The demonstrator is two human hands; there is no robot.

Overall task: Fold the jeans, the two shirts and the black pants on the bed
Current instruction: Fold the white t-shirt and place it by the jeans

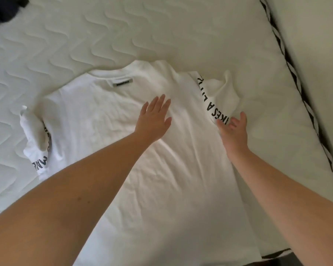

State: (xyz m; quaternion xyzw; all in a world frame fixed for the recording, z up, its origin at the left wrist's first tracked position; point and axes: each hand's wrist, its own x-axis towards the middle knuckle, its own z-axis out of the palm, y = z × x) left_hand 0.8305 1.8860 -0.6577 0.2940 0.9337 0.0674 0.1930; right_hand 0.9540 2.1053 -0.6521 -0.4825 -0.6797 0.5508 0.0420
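Pressing my flat left hand (154,117) on the white shirt (135,143) at frame center, I am risking bunching the right sleeve (222,93) beside my open-fingered right hand (234,131).

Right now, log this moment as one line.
white shirt spread on bed | left hand flat on chest | right hand open at sleeve | dark garment aside
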